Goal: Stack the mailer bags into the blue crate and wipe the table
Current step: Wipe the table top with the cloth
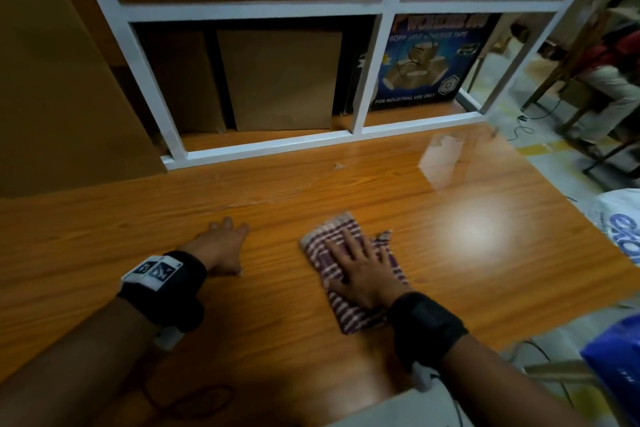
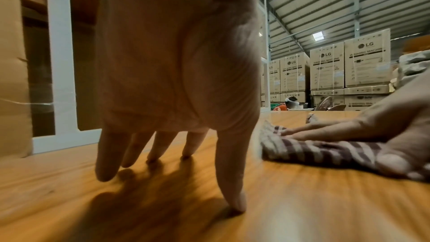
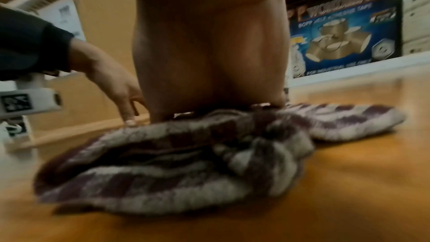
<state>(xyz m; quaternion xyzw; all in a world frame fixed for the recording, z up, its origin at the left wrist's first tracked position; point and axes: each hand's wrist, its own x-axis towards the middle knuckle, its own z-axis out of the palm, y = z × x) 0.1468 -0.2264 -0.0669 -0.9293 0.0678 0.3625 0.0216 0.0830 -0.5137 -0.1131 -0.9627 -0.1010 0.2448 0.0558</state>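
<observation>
The wiping step appeared under way: no mailer bags lay on the wooden tabletop [image 1: 450, 288]. The right hand [image 1: 360, 267] pressed flat, fingers spread, grip open, on a striped cloth [image 1: 332, 243] mid-table. The left hand [image 1: 221, 246] braced nearby on straight fingertips [image 2: 235, 201], holding nothing. Next, the cloth probably needed sweeping across unwiped wood. A blue object [image 1: 616, 360], perhaps the crate, sat at the right edge.

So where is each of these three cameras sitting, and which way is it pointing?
Head: looks down at the table; both forearms, left hand, right hand flat on the checked cloth.
Left wrist: low, along the spread fingers touching wood, toward stacked cartons.
Right wrist: low, behind the palm, toward the tape box.
All three share the cloth.
</observation>
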